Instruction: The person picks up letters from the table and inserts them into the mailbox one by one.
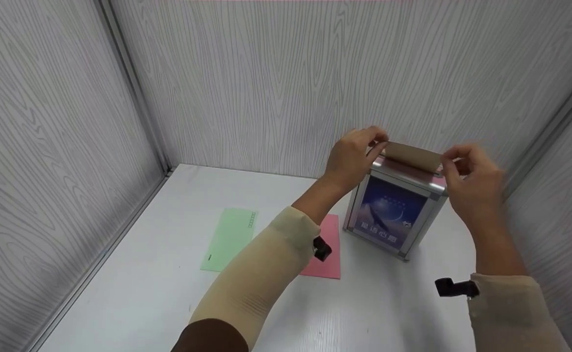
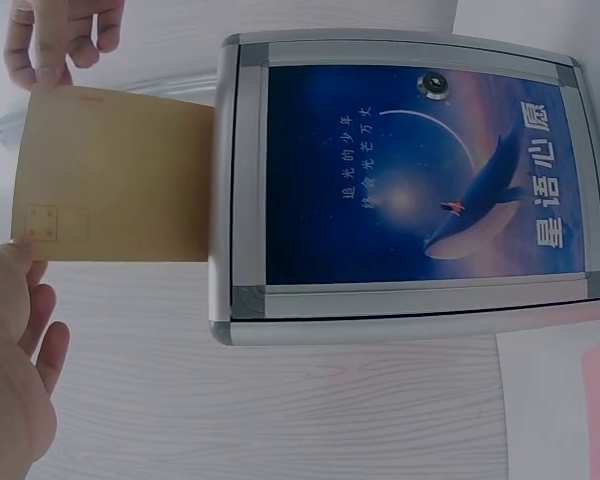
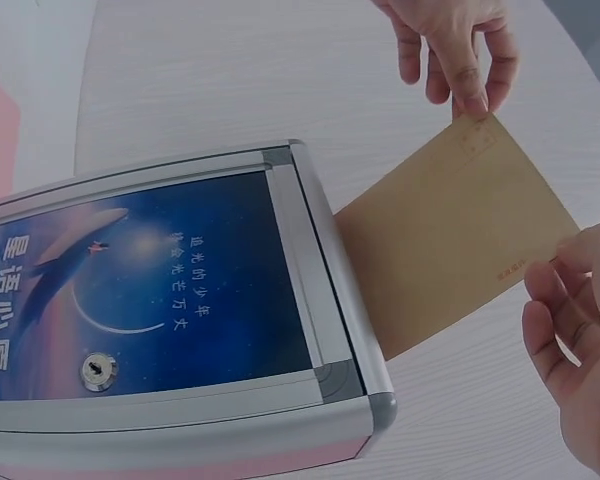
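Note:
A brown envelope [image 2: 130,175] sticks up out of the top of a metal-framed letter box [image 1: 391,212], its lower part hidden inside. My left hand [image 1: 357,154] pinches one upper corner of it between thumb and fingers. At the opposite upper corner, my right hand [image 1: 476,181] pinches the envelope the same way. The box stands upright and shows a dark blue picture panel with a whale and white characters. A round keyhole lock [image 3: 98,371] sits on that front panel.
On the white table [image 1: 120,293] a green envelope [image 1: 232,237] lies flat at the left. A pink envelope [image 1: 329,252] lies closer to the box, partly covered by my left sleeve. Wood-grain panels [image 1: 247,83] enclose the table at the back and sides.

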A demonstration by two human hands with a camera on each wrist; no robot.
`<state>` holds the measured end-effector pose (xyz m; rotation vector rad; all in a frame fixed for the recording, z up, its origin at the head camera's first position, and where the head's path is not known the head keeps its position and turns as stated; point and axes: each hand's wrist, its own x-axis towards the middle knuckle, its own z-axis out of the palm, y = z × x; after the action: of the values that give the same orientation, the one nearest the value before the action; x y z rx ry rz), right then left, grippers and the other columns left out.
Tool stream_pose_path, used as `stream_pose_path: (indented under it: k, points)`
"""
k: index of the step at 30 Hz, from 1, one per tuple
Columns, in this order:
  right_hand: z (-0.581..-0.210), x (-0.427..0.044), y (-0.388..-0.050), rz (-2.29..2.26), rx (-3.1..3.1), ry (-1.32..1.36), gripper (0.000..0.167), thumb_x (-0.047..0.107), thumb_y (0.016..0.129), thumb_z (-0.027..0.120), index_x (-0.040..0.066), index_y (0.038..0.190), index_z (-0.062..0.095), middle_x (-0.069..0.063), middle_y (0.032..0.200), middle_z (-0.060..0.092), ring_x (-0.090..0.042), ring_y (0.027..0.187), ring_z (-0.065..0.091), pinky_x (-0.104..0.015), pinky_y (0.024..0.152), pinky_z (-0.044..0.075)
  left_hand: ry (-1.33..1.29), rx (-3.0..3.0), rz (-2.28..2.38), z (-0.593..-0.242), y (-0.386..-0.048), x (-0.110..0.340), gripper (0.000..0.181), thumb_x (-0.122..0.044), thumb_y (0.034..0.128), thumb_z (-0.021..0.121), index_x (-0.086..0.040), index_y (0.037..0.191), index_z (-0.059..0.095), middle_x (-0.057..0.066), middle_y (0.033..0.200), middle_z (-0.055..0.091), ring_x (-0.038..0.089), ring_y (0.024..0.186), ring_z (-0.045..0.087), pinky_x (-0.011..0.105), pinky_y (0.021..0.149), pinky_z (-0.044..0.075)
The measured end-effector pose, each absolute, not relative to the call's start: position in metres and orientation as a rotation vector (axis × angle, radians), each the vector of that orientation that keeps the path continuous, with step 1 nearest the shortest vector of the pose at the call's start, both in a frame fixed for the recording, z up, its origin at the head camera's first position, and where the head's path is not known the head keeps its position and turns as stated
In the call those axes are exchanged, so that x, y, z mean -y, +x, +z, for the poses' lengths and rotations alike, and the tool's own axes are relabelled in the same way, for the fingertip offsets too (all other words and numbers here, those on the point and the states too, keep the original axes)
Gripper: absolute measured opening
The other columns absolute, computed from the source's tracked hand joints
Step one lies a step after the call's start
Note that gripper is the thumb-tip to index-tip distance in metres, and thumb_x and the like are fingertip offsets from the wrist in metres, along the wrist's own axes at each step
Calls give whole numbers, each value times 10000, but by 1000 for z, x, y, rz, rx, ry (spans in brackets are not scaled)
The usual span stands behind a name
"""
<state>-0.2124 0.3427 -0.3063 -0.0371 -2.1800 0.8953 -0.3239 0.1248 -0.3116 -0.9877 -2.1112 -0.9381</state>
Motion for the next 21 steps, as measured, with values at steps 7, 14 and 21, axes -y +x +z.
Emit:
stream_pose_path:
  k: [7,14,21]
  points:
    - [-323,-346,-223,835,2251,-86,109,139,1074,672,69,1147,711,-12,898,686,-4,745,562,-124,589,408,-946,2191,-972,-329,-333,-131,151,-257,1092,673,-163,1171,761,-33,1142,816,97,1063,754,213,895,588]
    - [-338,-351,-234,818,2326,-87,143,157,1089,652,64,1179,711,-149,992,763,20,727,555,-96,595,405,-904,2278,-977,-345,-338,-132,141,-233,1087,681,-188,1192,764,-40,1162,812,95,1066,751,216,888,594]
    - [-354,-351,-244,765,2310,-50,117,91,1073,661,4,1135,707,-210,1164,688,-308,1081,591,-343,897,454,-879,2351,-934,-353,-340,-131,186,-250,1110,646,-206,1235,776,-50,1242,787,109,1157,733,232,961,590]
